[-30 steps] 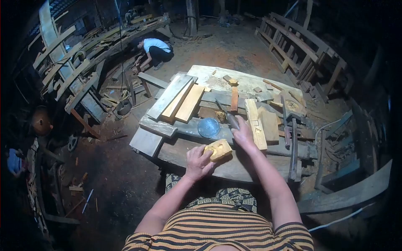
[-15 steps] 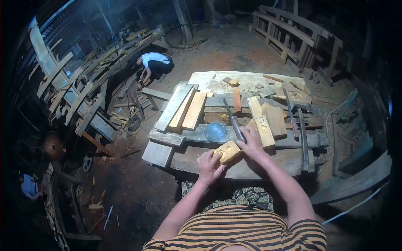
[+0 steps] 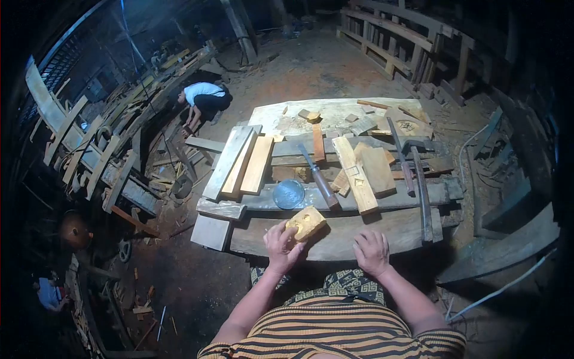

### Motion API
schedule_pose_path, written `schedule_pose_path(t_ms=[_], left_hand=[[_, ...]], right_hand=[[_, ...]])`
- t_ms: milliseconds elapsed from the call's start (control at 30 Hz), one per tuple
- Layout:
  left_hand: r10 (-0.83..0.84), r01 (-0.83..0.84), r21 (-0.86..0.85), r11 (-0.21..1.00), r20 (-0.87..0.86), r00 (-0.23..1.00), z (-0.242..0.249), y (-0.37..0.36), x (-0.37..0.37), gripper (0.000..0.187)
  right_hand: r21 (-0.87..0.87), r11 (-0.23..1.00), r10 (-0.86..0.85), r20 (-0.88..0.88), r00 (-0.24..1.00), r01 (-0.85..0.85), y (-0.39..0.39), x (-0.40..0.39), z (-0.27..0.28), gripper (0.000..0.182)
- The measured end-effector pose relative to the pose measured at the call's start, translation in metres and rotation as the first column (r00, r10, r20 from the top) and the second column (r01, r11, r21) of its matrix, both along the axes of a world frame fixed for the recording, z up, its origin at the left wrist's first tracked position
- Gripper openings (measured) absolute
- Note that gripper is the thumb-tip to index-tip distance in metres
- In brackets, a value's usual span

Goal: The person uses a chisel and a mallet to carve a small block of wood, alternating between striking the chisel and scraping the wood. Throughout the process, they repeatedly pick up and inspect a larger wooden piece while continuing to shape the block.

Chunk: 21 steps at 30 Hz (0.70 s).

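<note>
Pinching the yellow block (image 3: 308, 223) with the left hand (image 3: 280, 246); curling the right hand (image 3: 372, 252) loosely, near the long notched wood (image 3: 357, 175).

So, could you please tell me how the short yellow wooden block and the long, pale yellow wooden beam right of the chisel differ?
The short yellow wooden block is stubby, while the long, pale yellow wooden beam is several times longer. The block is held in the left hand; the beam lies untouched on the workbench. Both have yellowish faces with cut marks.
</note>
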<state>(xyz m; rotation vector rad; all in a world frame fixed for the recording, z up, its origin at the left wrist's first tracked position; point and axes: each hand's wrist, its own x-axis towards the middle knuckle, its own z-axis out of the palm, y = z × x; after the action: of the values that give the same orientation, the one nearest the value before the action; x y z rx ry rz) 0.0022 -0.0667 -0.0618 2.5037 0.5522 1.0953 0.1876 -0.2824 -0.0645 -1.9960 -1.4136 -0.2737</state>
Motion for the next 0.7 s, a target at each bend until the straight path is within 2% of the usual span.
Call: schedule_pose_path(t_ms=[33,100,133,167,233,267,300,333,400,433,500,567,600,700], left_hand=[[0.015,-0.015,0.003,1.0,-0.001,1.0,0.001,0.002,-0.002,0.046],[-0.006,0.041,-0.28,0.959,0.123,0.992,0.004,0.002,-0.006,0.042],[0.036,0.185,-0.576,0.796,0.351,0.936,0.01,-0.008,-0.003,0.037],[0.063,0.207,-0.642,0.738,0.371,0.927,0.004,-0.002,-0.009,0.033],[0.233,0.151,-0.894,0.421,0.268,0.935,0.043,-0.006,-0.017,0.032],[0.279,0.181,-0.919,0.35,0.286,0.917,0.051,-0.002,-0.017,0.03],[0.292,0.231,-0.935,0.27,0.308,0.905,0.04,0.008,-0.022,0.029],[0.315,0.334,-0.939,0.081,0.342,0.885,0.043,0.014,-0.027,0.032],[0.414,0.508,-0.812,-0.288,0.372,0.831,0.047,0.024,-0.031,0.041],[0.466,0.562,-0.739,-0.371,0.376,0.801,0.049,0.027,-0.031,0.043],[0.444,0.584,-0.648,-0.49,0.391,0.806,0.038,0.037,-0.033,0.043],[0.463,0.624,-0.565,-0.54,0.419,0.781,0.037,0.036,-0.029,0.043],[0.479,0.662,-0.499,-0.56,0.457,0.75,0.037,0.035,-0.028,0.044],[0.503,0.688,-0.483,-0.542,0.469,0.726,0.038,0.032,-0.023,0.044]], right_hand=[[0.022,0.998,-0.055,0.059,0.997,0.054,0.003,-0.001,-0.002,0.023],[0.029,0.998,-0.049,0.06,0.997,0.048,0.005,-0.001,-0.005,0.021],[0.025,0.998,-0.056,0.06,0.997,0.055,0.004,-0.001,-0.006,0.022],[0.017,0.998,-0.062,0.06,0.996,0.062,0.003,0.0,-0.007,0.022],[0.008,0.999,-0.053,0.068,0.996,0.052,0.003,0.001,-0.006,0.023],[0.013,0.998,-0.059,0.076,0.995,0.058,0.004,0.0,-0.006,0.024],[0.007,0.999,-0.041,0.076,0.996,0.04,0.005,-0.001,-0.006,0.024],[-0.005,0.998,-0.055,0.086,0.995,0.055,0.005,0.0,-0.006,0.024],[-0.035,0.998,-0.048,0.093,0.995,0.051,0.005,-0.001,-0.007,0.024],[-0.032,0.998,-0.059,0.101,0.993,0.062,0.006,-0.001,-0.006,0.024],[-0.025,0.997,-0.066,0.106,0.992,0.069,0.005,-0.001,-0.007,0.022],[-0.037,0.997,-0.066,0.093,0.993,0.07,0.007,-0.002,-0.005,0.022],[-0.04,0.996,-0.073,0.103,0.992,0.077,0.007,-0.003,-0.005,0.022],[-0.021,0.997,-0.066,0.109,0.992,0.069,0.008,-0.003,-0.006,0.024]])
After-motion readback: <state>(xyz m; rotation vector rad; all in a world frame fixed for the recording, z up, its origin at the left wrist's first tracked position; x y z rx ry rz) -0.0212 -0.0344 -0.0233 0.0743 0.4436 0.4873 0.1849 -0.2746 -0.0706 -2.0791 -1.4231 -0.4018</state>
